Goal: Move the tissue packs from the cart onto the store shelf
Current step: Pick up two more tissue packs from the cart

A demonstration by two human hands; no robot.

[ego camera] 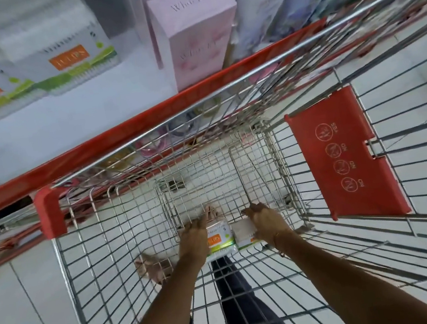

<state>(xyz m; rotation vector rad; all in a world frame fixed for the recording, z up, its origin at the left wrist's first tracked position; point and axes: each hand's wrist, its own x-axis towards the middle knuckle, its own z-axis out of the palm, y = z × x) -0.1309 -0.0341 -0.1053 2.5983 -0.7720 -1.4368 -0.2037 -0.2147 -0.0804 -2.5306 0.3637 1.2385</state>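
Observation:
Two white tissue packs with orange labels and green stripes lie at the bottom of the wire cart (85, 234). My left hand (194, 237) lies on the left pack (219, 240), fingers flat along its side. My right hand (265, 219) covers the right pack (240, 233), fingers curled over its far edge. Whether either pack is lifted off the cart floor I cannot tell. The store shelf (69, 119) with its red edge runs above the cart at upper left. Matching tissue packs (66, 61) stand on it in a row.
Pink boxes (194, 35) and white bottles with blue caps (264, 1) stand on the shelf to the right of the tissue packs. A red child-seat flap (343, 154) hangs on the cart's right. Bare feet and white floor tiles show through the wire.

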